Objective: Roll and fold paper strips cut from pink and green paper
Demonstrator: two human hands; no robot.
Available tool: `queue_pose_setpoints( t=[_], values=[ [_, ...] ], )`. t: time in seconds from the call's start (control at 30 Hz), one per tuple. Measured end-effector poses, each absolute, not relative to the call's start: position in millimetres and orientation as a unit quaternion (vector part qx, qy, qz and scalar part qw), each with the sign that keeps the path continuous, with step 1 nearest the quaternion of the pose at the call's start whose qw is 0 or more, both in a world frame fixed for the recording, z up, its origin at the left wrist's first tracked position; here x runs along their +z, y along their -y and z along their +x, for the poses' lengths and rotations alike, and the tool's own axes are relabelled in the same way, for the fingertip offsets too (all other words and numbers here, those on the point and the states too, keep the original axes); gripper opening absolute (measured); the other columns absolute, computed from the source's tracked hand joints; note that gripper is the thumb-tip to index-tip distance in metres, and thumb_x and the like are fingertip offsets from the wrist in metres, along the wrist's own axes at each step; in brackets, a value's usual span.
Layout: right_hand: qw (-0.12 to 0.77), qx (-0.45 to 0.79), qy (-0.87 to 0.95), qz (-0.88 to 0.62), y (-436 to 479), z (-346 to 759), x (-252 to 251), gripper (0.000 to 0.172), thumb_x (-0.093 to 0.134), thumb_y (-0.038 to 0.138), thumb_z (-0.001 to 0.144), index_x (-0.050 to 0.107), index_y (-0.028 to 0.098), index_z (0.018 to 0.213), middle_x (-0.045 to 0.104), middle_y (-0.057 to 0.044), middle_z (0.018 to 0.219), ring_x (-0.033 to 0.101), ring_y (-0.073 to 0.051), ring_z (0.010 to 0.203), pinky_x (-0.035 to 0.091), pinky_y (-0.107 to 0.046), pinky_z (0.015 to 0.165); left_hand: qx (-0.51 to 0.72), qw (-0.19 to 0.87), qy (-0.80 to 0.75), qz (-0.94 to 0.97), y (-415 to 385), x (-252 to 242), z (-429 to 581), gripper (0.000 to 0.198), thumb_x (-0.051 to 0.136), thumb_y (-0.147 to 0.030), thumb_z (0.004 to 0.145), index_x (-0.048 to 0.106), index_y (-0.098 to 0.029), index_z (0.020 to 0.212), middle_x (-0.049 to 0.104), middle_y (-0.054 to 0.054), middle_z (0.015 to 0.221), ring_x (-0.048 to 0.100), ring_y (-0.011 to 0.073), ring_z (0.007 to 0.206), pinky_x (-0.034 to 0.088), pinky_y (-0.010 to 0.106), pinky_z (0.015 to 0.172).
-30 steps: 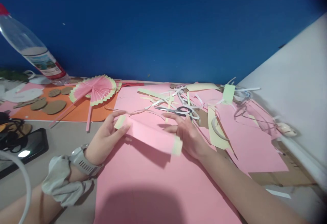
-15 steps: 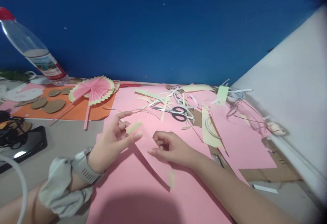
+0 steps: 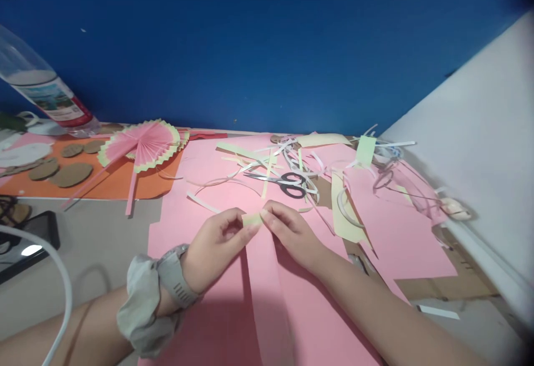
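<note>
A long pink paper strip (image 3: 263,282) with a pale yellow-green end runs toward me over the pink paper sheet (image 3: 208,321). My left hand (image 3: 219,246) pinches the left corner of that end between thumb and fingers. At the opposite corner, my right hand (image 3: 290,235) grips the strip the same way, its fingertips close to the left ones. Just beyond the hands lie black-handled scissors (image 3: 292,185), partly among thin paper offcuts. A narrow white strip (image 3: 203,203) rests on the sheet past my left hand.
A pink folded-paper fan (image 3: 144,146) and cardboard discs (image 3: 72,174) lie on orange paper (image 3: 162,179) at left. Behind them leans a plastic bottle (image 3: 54,96). A phone (image 3: 31,243) and white cable (image 3: 62,277) are at far left; pink paper pieces (image 3: 404,227) lie right.
My right hand has moved up to the strip's yellow-green end and now pinches it. My left hand has shifted right and down, and the strip has swung to point toward me.
</note>
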State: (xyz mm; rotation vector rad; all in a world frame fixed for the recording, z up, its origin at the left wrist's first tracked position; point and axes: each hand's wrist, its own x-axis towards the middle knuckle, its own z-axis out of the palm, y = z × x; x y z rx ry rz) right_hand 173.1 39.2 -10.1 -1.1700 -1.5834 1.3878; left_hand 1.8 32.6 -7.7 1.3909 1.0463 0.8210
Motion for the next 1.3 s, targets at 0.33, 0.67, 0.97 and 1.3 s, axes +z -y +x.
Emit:
queue_pose_setpoints(
  t=[0.33,0.67,0.97,1.3],
  values=[
    [0.338,0.482,0.664,-0.462,-37.2,174.5,-9.4,0.030,0.040,0.037,0.093,0.043,0.020,0.069,0.039,0.003,0.065,0.037,-0.011,0.060,0.031,-0.024,0.056,0.322,0.560,-0.464,0.606,-34.8,-9.4,0.6,0.027,0.048,-0.040,0.087,0.049,-0.018,0.072,0.042,-0.003,0.065,0.038,0.0106,0.060,0.033,0.023,0.056],
    [0.328,0.463,0.669,-0.480,-36.5,175.5,-10.6,0.029,0.041,0.037,0.093,0.044,0.020,0.070,0.039,0.004,0.063,0.036,-0.011,0.058,0.030,-0.024,0.053,0.313,0.551,-0.462,0.620,-35.5,-7.3,-1.8,0.028,0.041,-0.039,0.091,0.051,-0.018,0.075,0.040,-0.004,0.065,0.037,0.0110,0.061,0.033,0.022,0.059],
    [0.327,0.465,0.661,-0.489,-35.5,174.4,-9.8,0.031,0.044,0.039,0.091,0.042,0.020,0.067,0.036,0.004,0.061,0.034,-0.010,0.056,0.028,-0.024,0.052,0.312,0.551,-0.456,0.626,-35.1,-9.1,-1.3,0.029,0.040,-0.039,0.092,0.051,-0.019,0.074,0.043,-0.003,0.066,0.040,0.0120,0.063,0.034,0.023,0.060],
    [0.324,0.483,0.656,-0.480,-36.2,174.2,-10.4,0.032,0.045,0.037,0.092,0.040,0.019,0.066,0.034,0.005,0.061,0.031,-0.010,0.056,0.027,-0.023,0.052,0.312,0.546,-0.449,0.635,-36.0,-10.0,-1.1,0.030,0.038,-0.037,0.093,0.052,-0.018,0.074,0.045,-0.003,0.067,0.042,0.0113,0.065,0.035,0.022,0.061]
  ],
)
